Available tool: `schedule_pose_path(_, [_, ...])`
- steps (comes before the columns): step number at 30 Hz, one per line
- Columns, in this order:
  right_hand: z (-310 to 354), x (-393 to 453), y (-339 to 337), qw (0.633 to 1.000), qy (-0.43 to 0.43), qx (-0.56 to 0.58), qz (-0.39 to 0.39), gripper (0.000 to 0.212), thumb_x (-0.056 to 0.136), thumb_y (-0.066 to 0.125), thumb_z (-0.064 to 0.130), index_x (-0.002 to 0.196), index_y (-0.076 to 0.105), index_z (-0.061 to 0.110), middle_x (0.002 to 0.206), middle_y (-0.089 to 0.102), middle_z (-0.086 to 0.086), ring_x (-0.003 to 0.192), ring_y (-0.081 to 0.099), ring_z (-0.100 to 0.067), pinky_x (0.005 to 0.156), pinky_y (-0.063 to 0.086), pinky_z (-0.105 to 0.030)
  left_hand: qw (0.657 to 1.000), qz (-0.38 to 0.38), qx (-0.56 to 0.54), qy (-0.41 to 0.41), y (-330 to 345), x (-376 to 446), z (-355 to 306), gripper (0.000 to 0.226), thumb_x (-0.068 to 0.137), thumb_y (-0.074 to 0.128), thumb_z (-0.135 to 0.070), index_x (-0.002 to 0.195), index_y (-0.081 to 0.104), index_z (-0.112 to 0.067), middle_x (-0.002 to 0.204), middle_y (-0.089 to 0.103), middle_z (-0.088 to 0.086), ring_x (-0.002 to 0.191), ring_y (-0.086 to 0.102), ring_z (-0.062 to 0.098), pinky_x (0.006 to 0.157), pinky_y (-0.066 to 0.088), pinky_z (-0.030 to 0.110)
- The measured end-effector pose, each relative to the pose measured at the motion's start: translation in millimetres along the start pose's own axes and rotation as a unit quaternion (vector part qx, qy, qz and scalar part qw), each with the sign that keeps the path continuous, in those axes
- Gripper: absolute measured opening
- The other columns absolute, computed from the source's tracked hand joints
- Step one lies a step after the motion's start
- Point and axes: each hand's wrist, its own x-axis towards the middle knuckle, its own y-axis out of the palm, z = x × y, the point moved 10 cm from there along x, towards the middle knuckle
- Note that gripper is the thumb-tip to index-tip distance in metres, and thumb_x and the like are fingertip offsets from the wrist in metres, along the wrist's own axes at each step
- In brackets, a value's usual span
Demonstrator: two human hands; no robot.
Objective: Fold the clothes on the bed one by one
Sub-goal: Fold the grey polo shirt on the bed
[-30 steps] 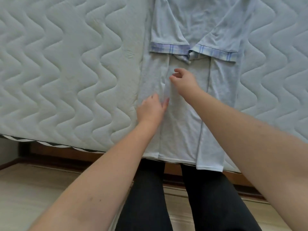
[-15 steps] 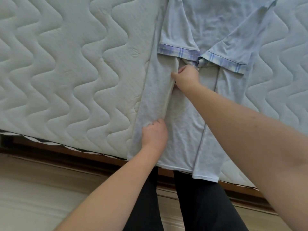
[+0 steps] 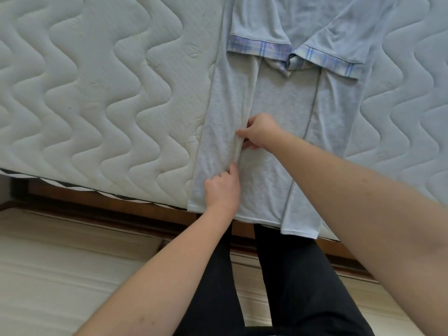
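While both hands are bunched on the same fold edge, here's how it looks:

Right hand (image 3: 258,132): fingers curled, pinching the raised edge of the left-side flap. It has slid back toward the person from up near the cuffs, so it now sits mid-shirt.

Left hand (image 3: 221,190): fingers curled onto that same edge just below, at about 7 o'clock from the right hand. It has barely shifted in the last half second, so the two hands are now close together.

Shirt (image 3: 283,110): pale grey tee, lying lengthwise on the mattress with both side flaps turned in and its hem hanging just over the bed edge at 6 o'clock.

Sleeves (image 3: 322,35): plaid-cuffed, folded in across the top at 12 o'clock, nearly meeting.

Mattress (image 3: 97,93): quilted, wavy stitching, out at 9 and 3 o'clock.

What it means: looks to me like the flap edge is being straightened along its length; the lengthwise fold isn't done yet.
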Motion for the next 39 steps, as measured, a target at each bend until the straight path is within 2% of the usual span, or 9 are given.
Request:
schedule_pose_path(8, [-42,-29,36,0.999,0.028,-0.017,-0.026,0.019,0.084,0.067,0.017,0.066,0.062,0.017,0.081,0.074,-0.009,0.067,0.07,-0.018,0.056,0.055,-0.026,0.997,0.001,-0.063,0.055,33,-39,2,0.07,0.094,0.045,-0.006,0.155,0.012,-0.017,0.116,0.046,0.011,0.09,0.057,0.027,0.077,0.046,0.038])
schedule_pose_path(12, [-53,-47,46,0.992,-0.009,-0.116,-0.042,0.017,0.083,0.068,0.023,0.07,0.056,0.026,0.093,0.071,-0.002,0.092,0.067,-0.022,0.084,0.056,-0.036,0.986,0.025,-0.112,0.122,44,-59,-6,0.073,0.09,0.048,-0.001,0.154,0.019,-0.02,0.11,0.046,0.009,0.093,0.051,0.026,0.08,0.047,0.039])
schedule_pose_path(17, [-101,-80,37,0.99,-0.031,-0.125,-0.059,0.011,0.088,0.069,0.031,0.089,0.06,0.024,0.09,0.067,0.002,0.087,0.063,-0.017,0.072,0.048,-0.029,0.98,-0.044,-0.11,0.16,15,-67,2,0.042,0.09,0.053,-0.015,0.132,0.053,-0.012,0.099,0.059,0.009,0.09,0.059,0.03,0.074,0.044,0.04])
schedule_pose_path(20, [-142,-114,-8,0.977,-0.062,-0.088,-0.182,0.012,0.089,0.067,0.031,0.095,0.061,0.022,0.082,0.059,0.008,0.085,0.06,-0.018,0.067,0.043,-0.029,0.971,-0.112,-0.185,0.104,-9,-63,34,0.033,0.09,0.059,-0.014,0.123,0.059,-0.006,0.105,0.06,0.015,0.094,0.058,0.033,0.08,0.044,0.042])
schedule_pose_path(24, [-216,-150,-55,0.94,0.026,-0.092,-0.327,0.052,0.084,0.072,0.033,0.128,0.05,0.016,0.122,0.051,-0.008,0.115,0.048,-0.028,0.1,0.038,-0.041,0.96,-0.113,-0.245,-0.078,-3,-49,96,0.051,0.088,0.068,-0.026,0.131,0.049,-0.006,0.125,0.051,0.016,0.113,0.051,0.032,0.099,0.043,0.044])
schedule_pose_path(27, [-268,-154,-50,0.948,0.132,0.037,-0.286,0.071,0.079,0.078,0.036,0.134,0.04,0.013,0.133,0.049,-0.011,0.122,0.049,-0.028,0.104,0.041,-0.043,0.919,0.006,-0.344,-0.189,32,-37,122,0.048,0.085,0.073,-0.034,0.121,0.052,-0.011,0.124,0.057,0.011,0.113,0.057,0.029,0.099,0.046,0.043])
schedule_pose_path(29, [-281,-150,-34,0.959,0.153,0.085,-0.223,0.062,0.08,0.078,0.035,0.127,0.048,0.01,0.126,0.059,-0.01,0.113,0.057,-0.028,0.094,0.047,-0.038,0.874,0.074,-0.433,-0.209,49,-37,122,0.039,0.087,0.073,-0.026,0.118,0.057,-0.012,0.118,0.064,0.01,0.11,0.061,0.028,0.094,0.048,0.037])
schedule_pose_path(36, [-271,-150,-17,0.966,0.151,0.126,-0.166,0.046,0.088,0.069,0.029,0.125,0.057,0.005,0.121,0.064,-0.013,0.109,0.061,-0.034,0.096,0.05,-0.046,0.886,0.127,-0.424,-0.137,33,-48,109,0.048,0.093,0.064,-0.024,0.134,0.044,-0.008,0.124,0.062,0.013,0.11,0.06,0.027,0.093,0.045,0.034])
schedule_pose_path(39, [-257,-170,-30,0.955,0.117,0.158,-0.221,0.044,0.088,0.069,0.024,0.124,0.05,0.007,0.114,0.061,-0.009,0.091,0.063,-0.022,0.073,0.056,-0.024,0.886,0.104,-0.434,-0.122,17,-64,107,0.058,0.094,0.062,-0.021,0.14,0.028,-0.019,0.111,0.065,0.013,0.09,0.064,0.023,0.076,0.048,0.031])
